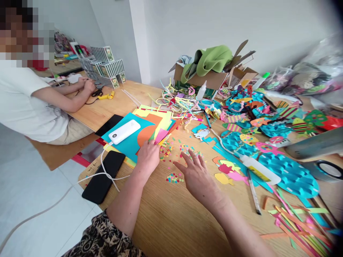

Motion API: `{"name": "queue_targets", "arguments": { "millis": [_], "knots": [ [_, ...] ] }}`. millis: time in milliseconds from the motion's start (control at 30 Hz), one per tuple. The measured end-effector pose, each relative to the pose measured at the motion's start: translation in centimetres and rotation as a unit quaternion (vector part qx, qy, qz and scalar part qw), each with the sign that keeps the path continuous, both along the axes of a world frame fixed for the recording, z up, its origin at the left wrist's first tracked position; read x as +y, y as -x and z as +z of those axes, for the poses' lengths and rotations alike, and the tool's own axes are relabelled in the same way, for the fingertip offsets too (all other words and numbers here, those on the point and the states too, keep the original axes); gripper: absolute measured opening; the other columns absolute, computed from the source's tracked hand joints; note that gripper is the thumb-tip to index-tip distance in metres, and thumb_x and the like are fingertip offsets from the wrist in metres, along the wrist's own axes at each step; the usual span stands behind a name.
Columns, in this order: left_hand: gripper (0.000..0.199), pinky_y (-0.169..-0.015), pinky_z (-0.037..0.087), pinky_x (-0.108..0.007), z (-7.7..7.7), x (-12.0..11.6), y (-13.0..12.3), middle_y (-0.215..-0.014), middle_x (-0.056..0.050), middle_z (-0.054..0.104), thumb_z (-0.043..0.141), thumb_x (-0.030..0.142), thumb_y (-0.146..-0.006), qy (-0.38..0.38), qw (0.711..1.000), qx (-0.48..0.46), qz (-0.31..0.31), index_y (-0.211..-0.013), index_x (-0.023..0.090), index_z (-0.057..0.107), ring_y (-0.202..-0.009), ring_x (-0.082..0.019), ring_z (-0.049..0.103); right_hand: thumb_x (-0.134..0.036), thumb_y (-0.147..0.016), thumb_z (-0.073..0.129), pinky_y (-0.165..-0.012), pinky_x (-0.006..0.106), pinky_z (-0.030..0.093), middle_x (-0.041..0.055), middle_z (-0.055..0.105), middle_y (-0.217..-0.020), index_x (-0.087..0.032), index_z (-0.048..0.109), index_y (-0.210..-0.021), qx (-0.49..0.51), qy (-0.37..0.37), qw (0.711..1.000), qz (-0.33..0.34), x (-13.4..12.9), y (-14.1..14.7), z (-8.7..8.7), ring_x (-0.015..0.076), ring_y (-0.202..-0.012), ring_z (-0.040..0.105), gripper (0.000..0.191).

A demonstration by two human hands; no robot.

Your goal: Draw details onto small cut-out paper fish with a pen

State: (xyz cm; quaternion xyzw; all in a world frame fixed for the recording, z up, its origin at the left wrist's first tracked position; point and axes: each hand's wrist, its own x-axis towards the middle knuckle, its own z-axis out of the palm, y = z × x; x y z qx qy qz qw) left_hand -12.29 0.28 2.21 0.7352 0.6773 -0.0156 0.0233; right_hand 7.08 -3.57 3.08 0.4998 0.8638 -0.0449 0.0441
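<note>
My left hand (pixel 148 155) is closed at the near right corner of a stack of coloured paper, its fingertips on pink and green pieces (pixel 162 135). Fingers spread, my right hand (pixel 197 175) holds nothing and is beside scattered paper confetti (pixel 184 149). A small heap of round paper dots (pixel 174 178) lies between my hands. On the stack's blue sheet (pixel 128 144) rests a white power bank (pixel 124 131) with a cable plugged in. Paper fish cut-outs (pixel 225 178) lie to the right of my right hand.
A black phone (pixel 103 178) lies under the white cable at the left edge. Rightward are a glue bottle (pixel 261 169), a pen (pixel 253 192), blue paper discs (pixel 289 175) and paper strips (pixel 297 221). A cardboard box (pixel 200 76) stands behind. Another person (pixel 34 103) sits at left.
</note>
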Motion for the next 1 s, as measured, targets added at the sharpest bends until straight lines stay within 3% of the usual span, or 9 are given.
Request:
{"name": "queue_targets", "arguments": {
  "millis": [333,533,833,1000],
  "knots": [
    [0.029,-0.09,0.048,-0.034,0.2,0.0,-0.1,-0.121,-0.011,0.058,0.056,0.014,-0.088,0.006,1.0,-0.004,0.003,-0.114,0.02,0.068,-0.108,-0.026,0.054,-0.003,-0.083,0.052,-0.111,0.061,0.025,0.0111,0.046,-0.149,-0.032,0.064,-0.13,-0.005,0.014,1.0,0.01,-0.1,-0.2,-0.1,0.0389,-0.143,0.026,0.056],
    [0.031,-0.091,0.048,-0.034,0.3,-0.1,-0.1,-0.121,-0.011,0.057,0.056,0.011,-0.087,0.011,1.0,-0.007,0.004,-0.114,0.021,0.068,-0.109,-0.026,0.054,-0.005,-0.084,0.053,-0.11,0.061,0.027,0.0133,0.046,-0.149,-0.028,0.068,-0.125,-0.047,-0.007,0.998,-0.036,0.2,-1.2,0.5,0.0399,-0.142,0.028,0.049],
    [0.03,-0.091,0.048,-0.035,0.1,0.0,-0.1,-0.121,-0.012,0.058,0.055,0.014,-0.089,0.004,1.0,-0.003,-0.001,-0.116,0.019,0.067,-0.11,-0.026,0.054,-0.015,-0.091,0.053,-0.11,0.06,0.026,0.0128,0.043,-0.151,-0.031,0.059,-0.135,0.007,0.001,1.0,0.018,0.7,1.7,-0.3,0.0384,-0.143,0.027,0.047],
    [0.03,-0.092,0.047,-0.034,0.0,0.0,0.0,-0.121,-0.012,0.058,0.055,0.013,-0.088,0.003,1.0,-0.005,-0.002,-0.115,0.02,0.068,-0.109,-0.026,0.054,-0.012,-0.09,0.051,-0.109,0.059,0.027,0.0127,0.043,-0.151,-0.03,0.063,-0.131,-0.01,-0.008,1.0,-0.011,1.1,0.9,-0.5,0.0384,-0.142,0.028,0.046]
  ]
}}
